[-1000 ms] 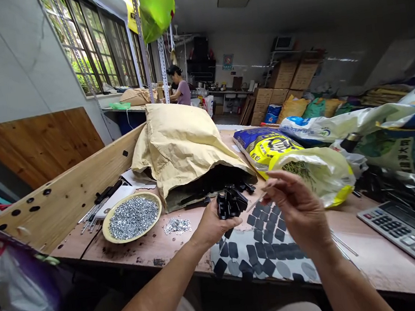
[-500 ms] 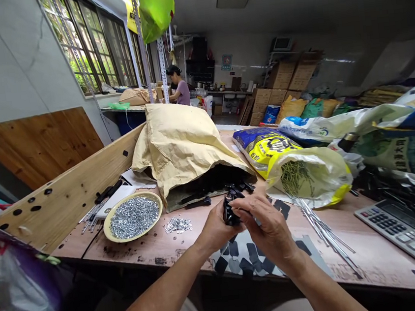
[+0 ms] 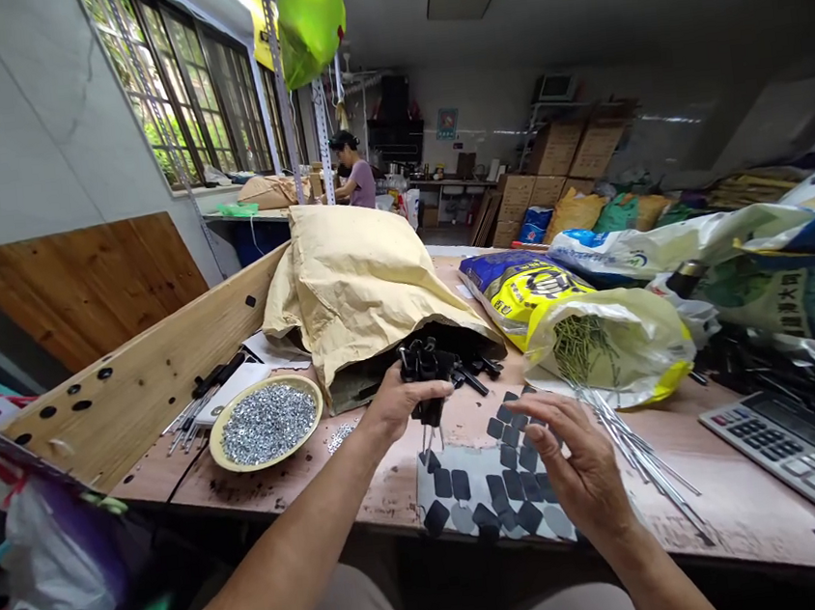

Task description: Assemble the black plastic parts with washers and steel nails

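My left hand (image 3: pixel 395 409) is closed around a bunch of black plastic parts (image 3: pixel 425 363), held upright in front of the open paper sack. Thin metal rods (image 3: pixel 433 438) stick out below the bunch. To its right, my right hand (image 3: pixel 580 457) holds nothing, its fingers apart over a grey sheet (image 3: pixel 426 483) with dark rounded pads (image 3: pixel 496 490). More black parts (image 3: pixel 477 375) lie at the mouth of the sack (image 3: pixel 369 290). Left of my left hand is a yellow bowl (image 3: pixel 218 458) of small metal nuts or washers (image 3: pixel 266 422), with a few loose ones (image 3: pixel 340 436) on the table.
A blue and yellow bag (image 3: pixel 543 286) holds brass-coloured pins (image 3: pixel 586 344); long metal rods (image 3: pixel 642 460) lie before it. A calculator (image 3: pixel 794 449) is at the right. A wooden board (image 3: pixel 144 362) edges the table's left. A person (image 3: pixel 357 179) sits at the back.
My hands have moved apart. The left has risen slightly leftward with the black parts, now showing rods below. The right has let go, opened and moved right and down.
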Action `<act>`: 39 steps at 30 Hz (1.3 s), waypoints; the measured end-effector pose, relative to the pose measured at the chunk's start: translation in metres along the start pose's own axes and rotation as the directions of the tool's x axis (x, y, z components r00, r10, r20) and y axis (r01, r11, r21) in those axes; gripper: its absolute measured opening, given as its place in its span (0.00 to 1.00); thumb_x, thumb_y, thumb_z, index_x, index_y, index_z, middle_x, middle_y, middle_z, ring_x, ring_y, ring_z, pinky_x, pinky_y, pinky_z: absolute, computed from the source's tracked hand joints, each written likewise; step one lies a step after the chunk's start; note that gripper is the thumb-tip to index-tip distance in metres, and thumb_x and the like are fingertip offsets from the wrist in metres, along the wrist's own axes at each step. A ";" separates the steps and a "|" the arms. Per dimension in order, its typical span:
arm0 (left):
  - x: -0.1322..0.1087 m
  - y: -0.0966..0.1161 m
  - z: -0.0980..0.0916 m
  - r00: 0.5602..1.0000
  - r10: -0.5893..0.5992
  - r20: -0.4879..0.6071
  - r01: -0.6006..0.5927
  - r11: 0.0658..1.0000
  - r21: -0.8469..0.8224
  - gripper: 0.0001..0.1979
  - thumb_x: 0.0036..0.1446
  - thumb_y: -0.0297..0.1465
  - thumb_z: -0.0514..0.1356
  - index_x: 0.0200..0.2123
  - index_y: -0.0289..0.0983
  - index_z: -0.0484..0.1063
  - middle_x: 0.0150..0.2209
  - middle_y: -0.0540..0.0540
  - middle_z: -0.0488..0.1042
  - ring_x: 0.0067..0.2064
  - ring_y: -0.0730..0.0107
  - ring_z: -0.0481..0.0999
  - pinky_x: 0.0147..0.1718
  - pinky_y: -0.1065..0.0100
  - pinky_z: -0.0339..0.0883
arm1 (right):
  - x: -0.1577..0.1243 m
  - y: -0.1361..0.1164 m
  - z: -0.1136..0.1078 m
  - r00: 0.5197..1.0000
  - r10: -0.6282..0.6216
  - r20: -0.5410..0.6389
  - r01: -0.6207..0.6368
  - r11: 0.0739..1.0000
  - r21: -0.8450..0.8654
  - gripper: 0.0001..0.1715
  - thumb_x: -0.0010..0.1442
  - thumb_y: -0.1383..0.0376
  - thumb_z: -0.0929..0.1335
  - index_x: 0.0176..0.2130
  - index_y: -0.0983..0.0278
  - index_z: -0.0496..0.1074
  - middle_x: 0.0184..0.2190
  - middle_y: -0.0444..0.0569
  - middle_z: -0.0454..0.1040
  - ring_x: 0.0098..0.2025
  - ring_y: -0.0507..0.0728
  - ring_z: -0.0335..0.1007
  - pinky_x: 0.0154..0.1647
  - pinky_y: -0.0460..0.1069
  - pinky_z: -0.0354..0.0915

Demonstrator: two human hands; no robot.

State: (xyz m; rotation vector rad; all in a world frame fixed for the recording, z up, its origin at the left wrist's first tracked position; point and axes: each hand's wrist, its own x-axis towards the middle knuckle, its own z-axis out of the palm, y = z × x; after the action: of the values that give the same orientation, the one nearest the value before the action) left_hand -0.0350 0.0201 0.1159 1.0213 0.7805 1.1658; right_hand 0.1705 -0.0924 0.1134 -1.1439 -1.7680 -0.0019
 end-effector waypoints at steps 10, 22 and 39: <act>0.013 -0.012 -0.008 0.987 -0.014 -0.158 0.004 0.998 -0.061 0.15 0.32 0.32 0.72 0.27 0.32 0.76 0.23 0.47 0.77 0.25 0.69 0.74 0.26 0.68 0.67 | -0.023 0.017 0.001 0.984 0.173 0.036 -0.176 0.979 0.106 0.13 0.67 0.59 0.63 0.45 0.55 0.74 0.34 0.44 0.77 0.40 0.58 0.73 0.58 0.62 0.58; 0.036 -0.028 -0.018 0.956 0.257 0.142 -0.286 0.706 0.648 0.21 0.40 0.33 0.69 0.39 0.35 0.71 0.30 0.51 0.74 0.33 0.68 0.72 0.32 0.69 0.64 | -0.038 0.032 0.005 0.971 0.232 0.049 -0.237 0.962 0.136 0.15 0.67 0.57 0.61 0.44 0.57 0.75 0.30 0.45 0.77 0.39 0.59 0.74 0.53 0.61 0.65; 0.050 -0.094 0.018 0.901 0.040 0.432 -0.433 0.141 0.890 0.27 0.46 0.30 0.67 0.52 0.40 0.69 0.50 0.41 0.74 0.53 0.51 0.70 0.52 0.58 0.60 | -0.062 0.052 0.006 0.925 0.370 0.084 -0.377 0.921 0.096 0.18 0.68 0.55 0.60 0.43 0.59 0.76 0.31 0.46 0.77 0.38 0.58 0.75 0.42 0.53 0.70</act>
State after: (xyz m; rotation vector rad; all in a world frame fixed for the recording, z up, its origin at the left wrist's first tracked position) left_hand 0.0262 0.0581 0.0355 2.5002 1.1618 0.5559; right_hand 0.2061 -0.1041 0.0412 -1.3956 -1.5570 0.3624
